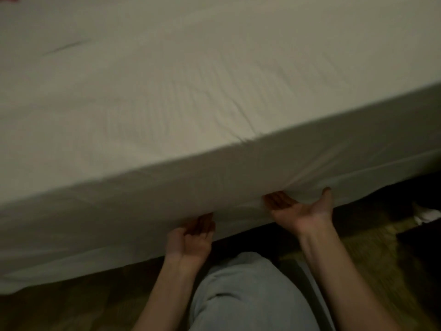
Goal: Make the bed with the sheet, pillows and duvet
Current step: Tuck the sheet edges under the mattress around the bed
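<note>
A white sheet (181, 96) covers the mattress top and hangs down its near side. Both my hands are palm-up at the sheet's lower edge, under the mattress side. My left hand (191, 237) has its fingers curled up into the hem, fingertips hidden behind the cloth. My right hand (298, 209) also reaches under the edge, fingers tucked into bunched fabric and thumb sticking up beside it. Creases fan up from where my right hand pulls. No pillows or duvet are in view.
My knee in grey trousers (248, 292) is close to the bed, between my forearms. A dark gap runs under the bed (372, 206). A wooden floor (71, 309) lies below. Something small and white (427, 215) lies at the right edge.
</note>
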`<state>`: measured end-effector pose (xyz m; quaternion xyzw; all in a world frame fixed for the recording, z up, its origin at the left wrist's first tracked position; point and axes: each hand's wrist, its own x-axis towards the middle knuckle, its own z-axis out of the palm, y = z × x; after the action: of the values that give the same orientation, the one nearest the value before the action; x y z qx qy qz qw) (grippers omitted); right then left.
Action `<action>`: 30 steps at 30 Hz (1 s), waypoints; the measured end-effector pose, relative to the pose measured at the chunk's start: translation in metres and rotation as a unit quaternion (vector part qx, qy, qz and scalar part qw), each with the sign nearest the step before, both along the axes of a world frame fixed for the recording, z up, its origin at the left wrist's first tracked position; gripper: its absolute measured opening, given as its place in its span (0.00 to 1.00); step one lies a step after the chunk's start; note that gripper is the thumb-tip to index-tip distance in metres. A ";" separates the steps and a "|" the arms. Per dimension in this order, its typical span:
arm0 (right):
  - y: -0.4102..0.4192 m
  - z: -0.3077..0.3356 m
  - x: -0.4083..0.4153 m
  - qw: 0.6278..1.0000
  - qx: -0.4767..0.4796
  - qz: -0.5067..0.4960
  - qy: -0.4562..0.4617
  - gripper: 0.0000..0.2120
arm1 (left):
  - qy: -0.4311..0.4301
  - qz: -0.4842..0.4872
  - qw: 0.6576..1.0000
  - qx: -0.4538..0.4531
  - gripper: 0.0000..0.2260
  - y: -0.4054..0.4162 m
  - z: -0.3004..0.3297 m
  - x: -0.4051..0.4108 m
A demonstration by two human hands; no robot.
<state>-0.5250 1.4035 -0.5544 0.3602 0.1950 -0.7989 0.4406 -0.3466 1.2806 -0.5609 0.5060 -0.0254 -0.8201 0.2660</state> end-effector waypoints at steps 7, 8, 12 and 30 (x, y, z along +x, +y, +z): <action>-0.014 0.004 0.035 0.995 0.075 -0.013 0.068 0.31 | 0.063 0.013 0.998 -0.028 0.10 0.004 0.002 -0.011; -0.013 0.004 0.037 0.994 0.082 0.005 0.078 0.30 | 0.065 0.002 0.997 -0.031 0.12 0.002 -0.001 -0.009; -0.014 0.005 0.025 0.984 0.139 0.079 0.079 0.30 | 0.061 0.001 0.998 -0.026 0.09 0.004 -0.013 0.027; -0.119 0.127 0.229 0.990 0.115 -0.072 0.026 0.17 | 0.041 0.082 0.995 -0.038 0.10 -0.054 -0.002 0.089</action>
<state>-0.2955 1.2846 -0.4270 0.4004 0.2704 -0.8098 0.3329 -0.2581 1.2262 -0.5632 0.4619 -0.0038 -0.8140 0.3521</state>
